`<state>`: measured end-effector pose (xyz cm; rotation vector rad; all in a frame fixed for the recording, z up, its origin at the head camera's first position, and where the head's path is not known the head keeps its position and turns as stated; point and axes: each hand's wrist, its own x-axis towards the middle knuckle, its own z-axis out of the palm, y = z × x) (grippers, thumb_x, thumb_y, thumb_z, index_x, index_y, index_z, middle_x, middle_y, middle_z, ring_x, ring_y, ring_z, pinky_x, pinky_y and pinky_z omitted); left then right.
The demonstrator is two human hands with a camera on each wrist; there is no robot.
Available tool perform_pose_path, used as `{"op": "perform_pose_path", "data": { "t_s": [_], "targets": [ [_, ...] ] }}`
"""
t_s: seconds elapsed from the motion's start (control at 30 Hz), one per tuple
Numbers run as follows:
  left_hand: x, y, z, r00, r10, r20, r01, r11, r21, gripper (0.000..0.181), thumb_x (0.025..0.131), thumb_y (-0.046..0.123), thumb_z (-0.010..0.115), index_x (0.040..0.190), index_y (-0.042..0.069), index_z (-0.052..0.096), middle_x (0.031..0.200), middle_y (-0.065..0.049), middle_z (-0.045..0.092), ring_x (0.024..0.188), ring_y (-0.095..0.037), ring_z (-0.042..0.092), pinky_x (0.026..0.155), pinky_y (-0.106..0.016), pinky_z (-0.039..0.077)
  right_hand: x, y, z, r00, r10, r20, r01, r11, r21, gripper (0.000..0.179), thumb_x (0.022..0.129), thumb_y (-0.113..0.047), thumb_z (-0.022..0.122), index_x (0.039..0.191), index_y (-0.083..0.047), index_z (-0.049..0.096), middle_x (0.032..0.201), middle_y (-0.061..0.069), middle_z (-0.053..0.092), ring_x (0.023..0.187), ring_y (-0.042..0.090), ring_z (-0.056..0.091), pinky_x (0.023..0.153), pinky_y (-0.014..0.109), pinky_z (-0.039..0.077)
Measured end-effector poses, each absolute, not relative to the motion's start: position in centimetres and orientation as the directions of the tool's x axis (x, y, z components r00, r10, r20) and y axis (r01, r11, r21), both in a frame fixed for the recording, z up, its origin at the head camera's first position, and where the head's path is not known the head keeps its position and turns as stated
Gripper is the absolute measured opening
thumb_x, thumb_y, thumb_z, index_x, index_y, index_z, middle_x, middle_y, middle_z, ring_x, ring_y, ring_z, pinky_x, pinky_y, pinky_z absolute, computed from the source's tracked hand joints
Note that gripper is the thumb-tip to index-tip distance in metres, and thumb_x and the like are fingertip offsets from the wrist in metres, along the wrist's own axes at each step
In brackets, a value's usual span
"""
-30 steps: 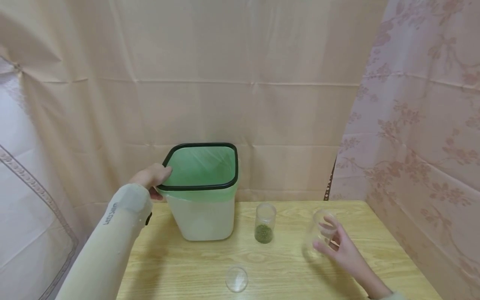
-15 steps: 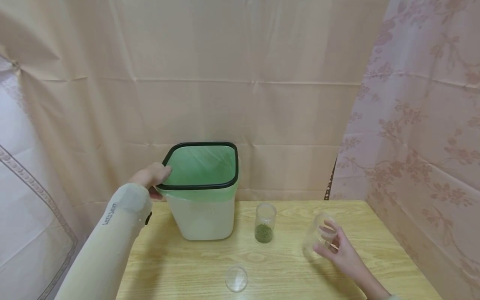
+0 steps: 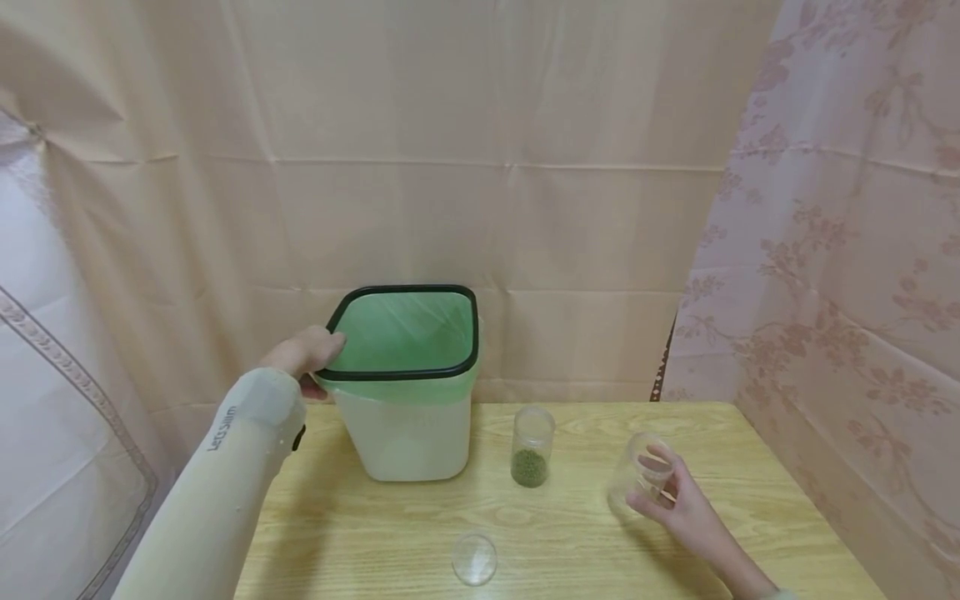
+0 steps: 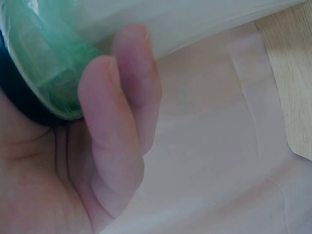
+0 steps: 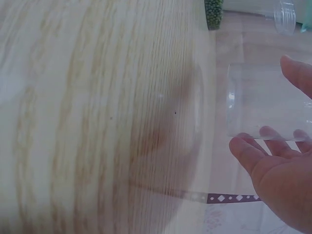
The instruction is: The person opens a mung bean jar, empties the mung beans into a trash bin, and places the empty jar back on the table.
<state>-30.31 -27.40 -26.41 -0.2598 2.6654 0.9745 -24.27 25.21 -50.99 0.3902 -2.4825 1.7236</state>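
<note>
My left hand (image 3: 302, 352) grips the rim of a white trash bin (image 3: 408, 437) at its left side, thumb over the edge. A green bag (image 3: 401, 332) lines the bin under a black rim ring. My right hand (image 3: 686, 504) holds a clear, empty plastic jar (image 3: 628, 477), thumb on one side and fingers on the other. In the right wrist view, a narrow gap shows between the base of that jar (image 5: 261, 100) and the tabletop. Between bin and right hand stands another clear jar (image 3: 532, 429), its lower part filled with small green beans (image 3: 528, 468).
A clear round lid (image 3: 474, 559) lies near the front of the wooden table (image 3: 555, 542). Beige curtains (image 3: 585, 225) hang behind the table, and a floral curtain (image 3: 840, 333) borders its right side.
The empty jar in my right hand has come down slightly toward the tabletop. My left hand and the bin stay where they were.
</note>
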Motion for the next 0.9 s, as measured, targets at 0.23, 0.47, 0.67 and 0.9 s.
{"op": "perform_pose_path", "data": {
  "t_s": [0.23,0.47,0.67,0.9],
  "targets": [
    [-30.5,-27.6,-26.6,-0.943,-0.07,-0.326,-0.264,0.754,0.601,0.042,0.107,0.029,0.024,0.113,-0.005,0.049,0.105,-0.022,0.057,0.064,-0.025,0.063,0.057,-0.032,0.057,-24.4,25.2,-51.0,-0.961,-0.167,0.22,-0.267,0.363,-0.893,0.083,0.09,-0.01,0.078,0.153,-0.002,0.024,0.145,0.031,0.044,0.129,0.054,0.045,0.101,0.043,0.049],
    [-30.5,-27.4,-26.6,-0.942,-0.072,-0.327,-0.265,0.755,0.6,0.043,0.106,0.029,0.024,0.115,-0.005,0.049,0.102,-0.021,0.058,0.061,-0.023,0.063,0.056,-0.031,0.057,-24.5,25.3,-51.2,-0.963,-0.172,0.208,-0.259,0.37,-0.892,0.084,0.088,-0.009,0.079,0.152,-0.001,0.026,0.145,0.032,0.042,0.129,0.053,0.045,0.102,0.041,0.048],
    [-30.4,-27.3,-26.6,-0.943,-0.077,-0.325,-0.268,0.755,0.598,0.042,0.107,0.03,0.025,0.114,-0.005,0.048,0.102,-0.021,0.057,0.06,-0.022,0.062,0.055,-0.031,0.057,-24.6,25.3,-51.4,-0.959,-0.178,0.219,-0.273,0.396,-0.877,0.085,0.087,-0.01,0.08,0.151,0.0,0.026,0.144,0.033,0.044,0.126,0.053,0.047,0.101,0.043,0.049],
    [-30.4,-27.3,-26.6,-0.941,-0.086,-0.328,-0.277,0.751,0.6,0.045,0.107,0.03,0.025,0.119,-0.007,0.047,0.101,-0.021,0.057,0.058,-0.022,0.062,0.054,-0.03,0.056,-25.0,25.6,-52.0,-0.961,-0.173,0.216,-0.269,0.407,-0.873,0.086,0.086,-0.011,0.081,0.151,0.0,0.026,0.144,0.033,0.044,0.126,0.053,0.048,0.101,0.048,0.048]
  ]
}}
